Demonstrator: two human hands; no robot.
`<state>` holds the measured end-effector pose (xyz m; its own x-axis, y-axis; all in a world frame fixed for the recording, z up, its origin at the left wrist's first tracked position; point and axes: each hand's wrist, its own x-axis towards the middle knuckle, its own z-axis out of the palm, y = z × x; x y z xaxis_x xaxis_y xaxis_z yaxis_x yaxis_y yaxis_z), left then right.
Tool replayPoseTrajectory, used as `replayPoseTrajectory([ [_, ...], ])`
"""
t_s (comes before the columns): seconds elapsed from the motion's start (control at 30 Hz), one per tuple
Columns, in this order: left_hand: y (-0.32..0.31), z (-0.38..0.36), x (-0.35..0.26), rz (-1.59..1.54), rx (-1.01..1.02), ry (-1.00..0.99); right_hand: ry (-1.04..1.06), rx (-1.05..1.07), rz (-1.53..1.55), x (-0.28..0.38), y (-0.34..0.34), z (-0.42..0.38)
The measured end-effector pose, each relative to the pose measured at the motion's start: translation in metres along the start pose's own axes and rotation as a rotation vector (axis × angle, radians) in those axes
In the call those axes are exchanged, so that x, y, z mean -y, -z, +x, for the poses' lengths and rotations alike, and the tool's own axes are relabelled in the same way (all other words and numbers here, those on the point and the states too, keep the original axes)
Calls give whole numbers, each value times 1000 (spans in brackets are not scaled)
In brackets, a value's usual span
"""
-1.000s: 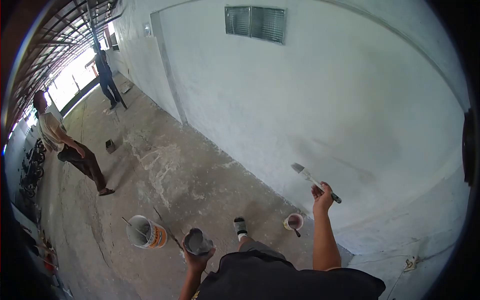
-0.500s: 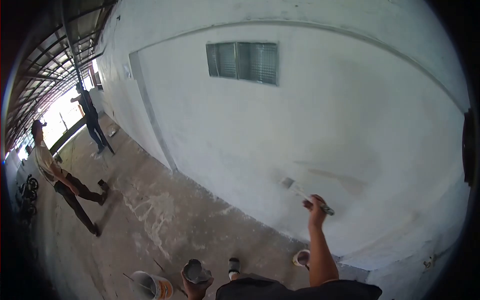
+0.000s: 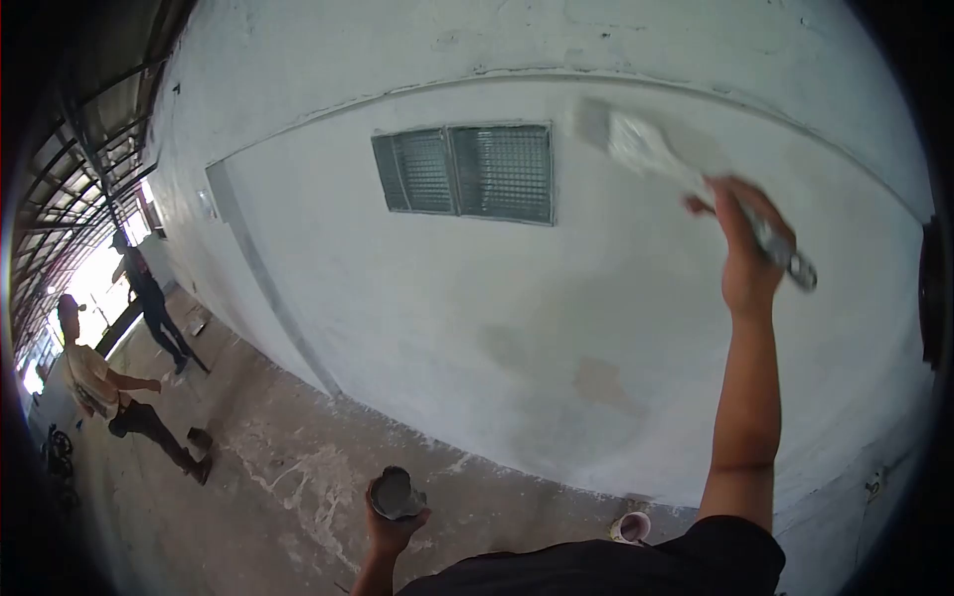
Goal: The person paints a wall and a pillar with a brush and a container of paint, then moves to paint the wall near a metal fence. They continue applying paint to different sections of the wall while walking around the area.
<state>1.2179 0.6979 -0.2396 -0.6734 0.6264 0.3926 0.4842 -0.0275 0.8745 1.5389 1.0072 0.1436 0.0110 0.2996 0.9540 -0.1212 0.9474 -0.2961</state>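
Note:
My right hand (image 3: 747, 226) is raised high and closed around the handle of a paintbrush (image 3: 646, 145). Its wide bristles point left, to the right of the window, against or close to the white wall (image 3: 636, 268); contact cannot be told. Low down, my left hand (image 3: 391, 528) grips a small grey container (image 3: 396, 494) from below, its round mouth facing up. Darker damp-looking patches and a tan patch (image 3: 603, 384) mark the wall below the brush.
A glass window (image 3: 462, 171) is set in the wall. A small bucket (image 3: 631, 527) stands on the concrete floor (image 3: 268, 497) by the wall's foot. Two people, one in a light shirt (image 3: 87, 382) and one in dark clothes (image 3: 149, 298), are at the left. A motorcycle (image 3: 60, 452) stands behind.
My right hand has swung the paintbrush up from low on the wall to beside the window. My left hand has risen slightly with the container. The person in the light shirt has shifted stance.

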Motion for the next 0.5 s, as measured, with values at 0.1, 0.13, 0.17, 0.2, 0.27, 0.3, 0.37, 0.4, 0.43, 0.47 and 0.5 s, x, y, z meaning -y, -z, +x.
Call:
replayPoseTrajectory([
  [0.1, -14, 8, 25, -220, 89, 70, 126, 78, -1, 16, -34, 64],
  [0.13, -19, 10, 34, -203, 115, 60, 144, 105, 5, 19, -40, 79],
  [0.17, -22, 9, 44, -187, 144, 56, 143, 104, -21, 20, -43, 89],
  [0.2, -26, 13, 53, -203, 168, 56, 103, 91, -72, 20, -47, 98],
  [0.27, -33, 16, 69, -221, 240, 33, 174, 122, -244, 18, -40, 109],
  [0.3, -34, 17, 77, -242, 265, 32, 176, 126, -276, 26, -31, 110],
  [0.37, -41, 28, 89, -434, 273, 131, 11, 46, -393, 50, -16, 115],
  [0.4, -41, 37, 82, -455, 286, 118, -7, 0, -415, 64, -10, 115],
  [0.43, -35, 44, 68, -474, 300, 114, 12, -5, -432, 81, -10, 116],
  [0.47, -28, 49, 62, -486, 315, 115, 6, -72, -532, 99, -11, 115],
  [0.5, -24, 54, 75, -492, 330, 112, -8, -139, -630, 112, -16, 113],
])
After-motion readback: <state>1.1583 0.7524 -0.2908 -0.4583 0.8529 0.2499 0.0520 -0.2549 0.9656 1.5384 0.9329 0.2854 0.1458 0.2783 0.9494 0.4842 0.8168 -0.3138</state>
